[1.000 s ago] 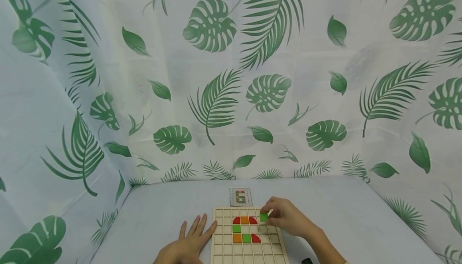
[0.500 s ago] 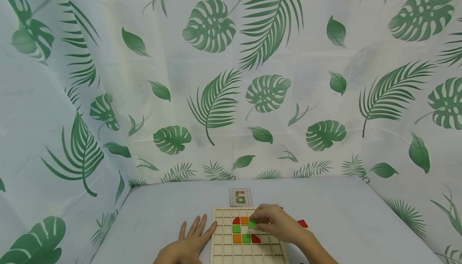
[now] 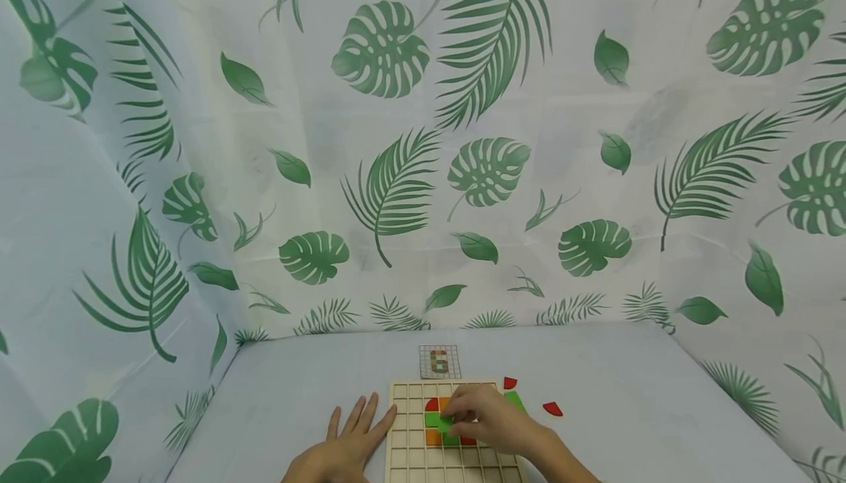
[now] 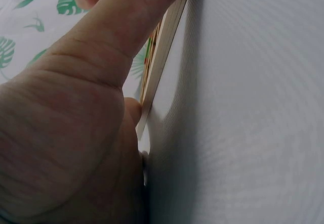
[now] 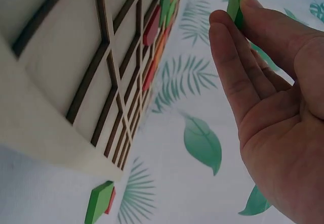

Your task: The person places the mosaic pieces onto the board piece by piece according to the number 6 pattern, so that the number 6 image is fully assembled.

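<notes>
My right hand (image 3: 492, 418) pinches a green square tile (image 5: 235, 6) between thumb and fingertips, close over the middle of the wooden grid board (image 3: 416, 461). Around that spot in the head view, a red quarter-round tile (image 3: 432, 404), a green tile (image 3: 432, 419) and an orange tile (image 3: 433, 437) sit in the grid cells; the hand partly covers others. At the board's left edge my left hand (image 3: 346, 445) rests with fingers spread, the thumb against the rim. The left wrist view shows that thumb (image 4: 121, 27) along the board's side.
Behind the board lies a small gridded card (image 3: 439, 362) with a coloured figure 6. Loose on the table to the right are a red quarter-round piece (image 3: 552, 409), a second red piece (image 3: 510, 382) and a green tile (image 3: 514, 398). A leaf-print cloth (image 3: 396, 285) hangs behind.
My right hand has moved left with the green tile, from the board's upper right over to its middle. Loose pieces at the right have come into view. The left hand stays put.
</notes>
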The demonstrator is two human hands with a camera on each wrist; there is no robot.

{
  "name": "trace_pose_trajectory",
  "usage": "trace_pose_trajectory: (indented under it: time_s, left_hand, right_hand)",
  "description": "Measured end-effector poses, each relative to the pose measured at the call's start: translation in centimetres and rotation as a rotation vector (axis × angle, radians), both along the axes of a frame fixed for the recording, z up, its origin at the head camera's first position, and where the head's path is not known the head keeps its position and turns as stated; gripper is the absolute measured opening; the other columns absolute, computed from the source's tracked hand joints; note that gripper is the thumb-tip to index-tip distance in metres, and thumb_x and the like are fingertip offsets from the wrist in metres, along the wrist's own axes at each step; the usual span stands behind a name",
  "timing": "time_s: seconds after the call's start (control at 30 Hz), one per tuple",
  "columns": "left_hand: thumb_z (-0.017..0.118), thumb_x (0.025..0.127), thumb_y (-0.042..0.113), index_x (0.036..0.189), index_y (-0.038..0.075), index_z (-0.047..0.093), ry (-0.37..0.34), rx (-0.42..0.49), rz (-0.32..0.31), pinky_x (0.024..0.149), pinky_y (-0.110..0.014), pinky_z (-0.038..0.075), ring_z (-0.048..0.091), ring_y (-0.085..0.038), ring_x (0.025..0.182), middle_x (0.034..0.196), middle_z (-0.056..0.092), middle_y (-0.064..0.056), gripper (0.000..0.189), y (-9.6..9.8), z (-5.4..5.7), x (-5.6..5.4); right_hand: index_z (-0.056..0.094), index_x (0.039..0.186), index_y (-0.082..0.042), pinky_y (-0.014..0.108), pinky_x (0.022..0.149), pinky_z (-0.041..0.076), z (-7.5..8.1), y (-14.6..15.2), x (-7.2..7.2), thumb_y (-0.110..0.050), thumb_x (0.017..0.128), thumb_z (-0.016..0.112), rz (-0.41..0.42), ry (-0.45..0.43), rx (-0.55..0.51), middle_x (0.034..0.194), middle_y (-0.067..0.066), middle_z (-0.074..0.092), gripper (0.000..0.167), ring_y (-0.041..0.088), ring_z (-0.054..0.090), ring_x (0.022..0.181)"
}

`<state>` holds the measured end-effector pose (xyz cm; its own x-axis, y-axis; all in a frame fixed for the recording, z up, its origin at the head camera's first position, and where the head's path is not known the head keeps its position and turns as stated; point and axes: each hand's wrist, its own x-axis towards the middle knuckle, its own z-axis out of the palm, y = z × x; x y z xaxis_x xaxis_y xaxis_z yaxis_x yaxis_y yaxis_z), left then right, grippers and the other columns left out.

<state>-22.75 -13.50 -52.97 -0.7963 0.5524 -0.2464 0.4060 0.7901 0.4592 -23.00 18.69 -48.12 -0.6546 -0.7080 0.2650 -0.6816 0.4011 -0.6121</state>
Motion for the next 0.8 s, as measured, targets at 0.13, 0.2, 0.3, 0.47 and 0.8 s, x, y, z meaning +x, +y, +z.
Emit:
trace_pose_trajectory:
  time_s: [0.13, 0.2, 0.3, 0.47, 0.8]
  left_hand:
    - [0.087, 0.071, 0.067, 0.167, 0.039, 0.014, -0.010, -0.014, 0.005, 0.121, -0.075, -0.005, 0.001, -0.044, 0.162, 0.176, 0.004, -0.017, 0.123, 0.1, 0.6, 0.3]
    - [0.085, 0.072, 0.070, 0.168, 0.040, 0.011, -0.027, -0.015, -0.009, 0.120, -0.075, -0.007, -0.002, -0.045, 0.161, 0.176, 0.000, -0.018, 0.124, 0.0, 0.5, 0.1]
    - [0.084, 0.070, 0.071, 0.168, 0.039, 0.010, -0.029, 0.007, -0.022, 0.119, -0.077, -0.009, -0.004, -0.045, 0.161, 0.176, -0.001, -0.019, 0.126, -0.1, 0.4, -0.1]
    - [0.082, 0.071, 0.074, 0.167, 0.043, 0.006, -0.010, 0.041, -0.047, 0.117, -0.079, -0.010, -0.008, -0.045, 0.161, 0.176, -0.006, -0.018, 0.127, -0.5, -0.4, -0.4]
    - [0.084, 0.068, 0.074, 0.168, 0.039, 0.012, 0.003, 0.017, -0.019, 0.119, -0.077, -0.008, -0.003, -0.047, 0.161, 0.176, 0.000, -0.020, 0.127, -0.1, 0.2, 0.0]
  right_hand:
    - [0.081, 0.111, -0.011, 0.017, 0.073, 0.057, -0.2, -0.6, 0.1, -0.019, 0.096, 0.076, 0.010, 0.009, 0.042, 0.101, -0.005, 0.074, 0.017, -0.005, 0.063, 0.086]
    - [0.081, 0.110, -0.010, 0.016, 0.072, 0.056, -0.3, -0.9, 0.1, -0.018, 0.095, 0.077, 0.012, 0.005, 0.059, 0.100, -0.005, 0.074, 0.018, -0.007, 0.062, 0.084]
    - [0.082, 0.109, -0.012, 0.015, 0.071, 0.056, -0.3, -1.3, 0.1, -0.018, 0.093, 0.079, 0.016, 0.008, 0.086, 0.099, -0.007, 0.074, 0.018, -0.007, 0.062, 0.082]
    - [0.082, 0.108, -0.014, 0.014, 0.072, 0.053, -0.7, -1.9, 0.0, -0.023, 0.089, 0.082, 0.035, 0.046, 0.151, 0.098, -0.012, 0.075, 0.021, -0.007, 0.060, 0.080]
    - [0.083, 0.106, -0.018, 0.014, 0.069, 0.051, -0.6, -2.8, 0.4, -0.022, 0.088, 0.084, -0.010, -0.040, 0.259, 0.097, -0.018, 0.072, 0.019, -0.009, 0.055, 0.075]
